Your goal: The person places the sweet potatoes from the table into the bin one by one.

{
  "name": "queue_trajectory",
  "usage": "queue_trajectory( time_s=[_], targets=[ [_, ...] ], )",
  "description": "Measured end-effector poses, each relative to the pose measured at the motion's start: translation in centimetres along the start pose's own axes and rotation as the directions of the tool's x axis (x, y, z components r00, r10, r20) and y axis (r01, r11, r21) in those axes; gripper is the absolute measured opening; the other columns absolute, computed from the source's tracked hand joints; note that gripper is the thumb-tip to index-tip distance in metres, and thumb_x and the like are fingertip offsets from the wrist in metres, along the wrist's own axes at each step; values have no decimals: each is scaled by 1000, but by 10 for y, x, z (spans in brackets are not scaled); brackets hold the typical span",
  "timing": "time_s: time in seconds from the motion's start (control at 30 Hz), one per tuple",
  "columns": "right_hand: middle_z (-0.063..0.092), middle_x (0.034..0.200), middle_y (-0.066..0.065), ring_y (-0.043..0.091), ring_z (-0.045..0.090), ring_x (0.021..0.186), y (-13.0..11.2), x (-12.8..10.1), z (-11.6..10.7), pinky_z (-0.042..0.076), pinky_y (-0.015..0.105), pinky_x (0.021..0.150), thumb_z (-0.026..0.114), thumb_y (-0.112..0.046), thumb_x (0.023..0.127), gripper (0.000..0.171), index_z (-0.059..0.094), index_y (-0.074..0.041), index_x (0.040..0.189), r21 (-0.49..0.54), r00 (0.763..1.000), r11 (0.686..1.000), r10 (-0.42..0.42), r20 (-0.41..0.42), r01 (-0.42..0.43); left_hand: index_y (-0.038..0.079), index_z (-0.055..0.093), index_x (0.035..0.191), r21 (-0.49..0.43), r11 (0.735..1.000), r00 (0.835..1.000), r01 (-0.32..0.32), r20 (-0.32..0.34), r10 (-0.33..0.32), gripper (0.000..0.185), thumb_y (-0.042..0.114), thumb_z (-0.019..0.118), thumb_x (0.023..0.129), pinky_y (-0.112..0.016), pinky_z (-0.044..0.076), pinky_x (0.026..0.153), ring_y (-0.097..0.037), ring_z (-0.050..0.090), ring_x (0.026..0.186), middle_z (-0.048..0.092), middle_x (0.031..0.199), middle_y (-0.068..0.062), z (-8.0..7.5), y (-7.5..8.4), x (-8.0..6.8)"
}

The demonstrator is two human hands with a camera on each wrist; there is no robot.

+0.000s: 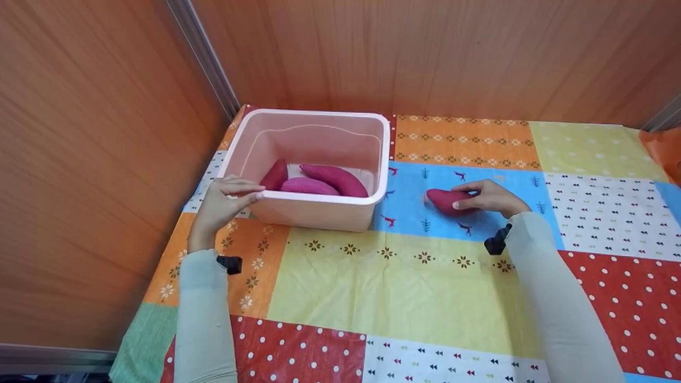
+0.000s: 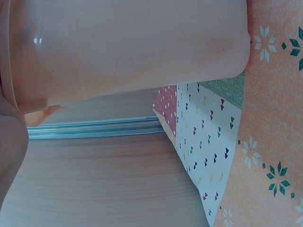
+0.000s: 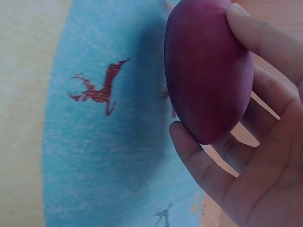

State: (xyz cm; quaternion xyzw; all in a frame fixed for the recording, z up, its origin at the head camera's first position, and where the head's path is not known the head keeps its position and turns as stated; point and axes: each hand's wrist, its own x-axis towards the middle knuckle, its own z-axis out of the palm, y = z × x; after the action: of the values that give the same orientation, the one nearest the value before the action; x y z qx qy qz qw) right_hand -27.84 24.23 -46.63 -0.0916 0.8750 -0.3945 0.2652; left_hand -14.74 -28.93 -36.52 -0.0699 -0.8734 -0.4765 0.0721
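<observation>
My right hand [image 1: 492,198] holds a purple-red sweet potato [image 1: 442,202] between thumb and fingers, over the blue patch of the tablecloth. In the right wrist view the sweet potato [image 3: 208,71] is held close over the cloth, its shadow falling beside it. At the near left corner of a pale pink plastic bin [image 1: 314,214], my left hand [image 1: 215,207] grips the rim. Three sweet potatoes lie inside: a long curved one [image 1: 343,180], a brighter one [image 1: 308,185] near the front wall, and one [image 1: 275,175] at the left. The left wrist view shows the bin's outer wall [image 2: 142,42].
A patchwork-patterned tablecloth [image 1: 404,298] covers the table. Wood-grain panels stand along the back [image 1: 425,58] and left [image 1: 96,159], joined by a metal corner strip [image 1: 207,58] close behind the bin. Something orange [image 1: 665,146] sits at the far right edge.
</observation>
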Motion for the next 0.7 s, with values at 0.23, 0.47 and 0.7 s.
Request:
queue_trajectory(
  time_s=[0.23,0.47,0.7],
  targets=[
    [45,141,18,31,44,120,-11,-3,-7,48,26,85,73,-47,81,71,53,-12,138,15,1000,1000,-4,0,4,-2,72,106,-15,1000,1000,14,2,-14,25,10,73,84,-28,43,92,-8,51,101,68,111,-22,0,-1,0],
    [43,143,18,30,44,121,-21,-6,-11,50,23,82,73,-46,82,71,50,-11,140,46,1000,999,-16,14,16,-4,73,105,-28,1000,1000,-1,-2,0,24,8,74,83,-28,43,90,-6,51,98,67,109,-24,1,-2,0],
    [44,141,17,31,42,121,-32,-7,-14,50,32,87,72,-46,83,71,48,-13,141,44,1000,999,6,-11,-6,-2,73,104,-16,1000,1000,-5,-15,4,23,9,74,83,-29,43,90,-5,51,97,68,108,-23,1,-3,0]
  ],
)
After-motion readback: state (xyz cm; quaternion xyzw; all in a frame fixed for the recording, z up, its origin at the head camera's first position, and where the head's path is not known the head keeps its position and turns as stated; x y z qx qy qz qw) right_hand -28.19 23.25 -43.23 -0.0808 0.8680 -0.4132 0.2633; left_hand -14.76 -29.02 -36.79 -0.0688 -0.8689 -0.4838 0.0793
